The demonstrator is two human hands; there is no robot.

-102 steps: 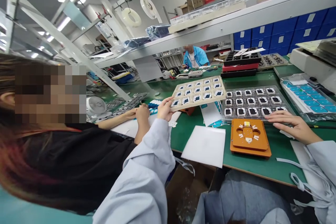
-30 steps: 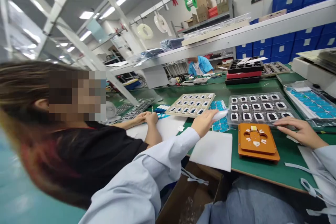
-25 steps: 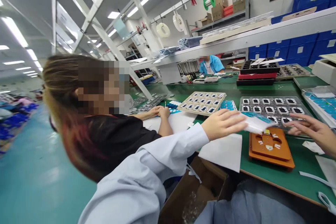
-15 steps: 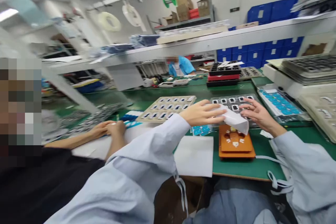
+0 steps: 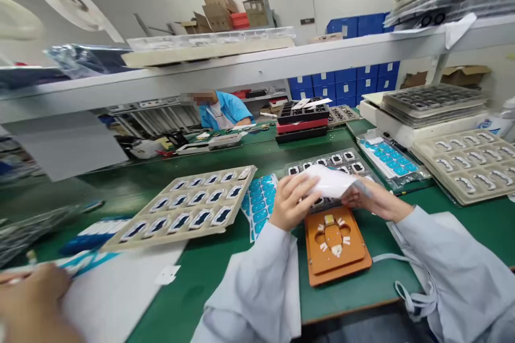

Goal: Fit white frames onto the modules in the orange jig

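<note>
A curled, glossy white sheet (image 5: 328,181) hangs in the air between my two hands. My left hand (image 5: 293,201) has its fingers wrapped round the sheet's left side. My right hand (image 5: 374,199) pinches the right end, where a greyish, see-through edge shows. Just below lies an orange fixture (image 5: 352,262) with a shaped recess and small white pieces around it. Behind the sheet is a clear tray (image 5: 287,165) of white parts with black centres, partly hidden by my hands. A sheet of blue stickers (image 5: 259,203) lies left of my left hand.
A beige tray (image 5: 161,220) of black-and-white parts lies left. Another beige tray (image 5: 446,158) and bagged blue stickers (image 5: 396,159) are at right. Black and red trays (image 5: 301,127) stand behind. A shelf (image 5: 241,67) crosses overhead. A co-worker's hand (image 5: 38,300) is at lower left.
The view has swung right and closer to the bench. My right hand, earlier spread beside the white sheet, now grips its end. My left fingers have curled round it.
</note>
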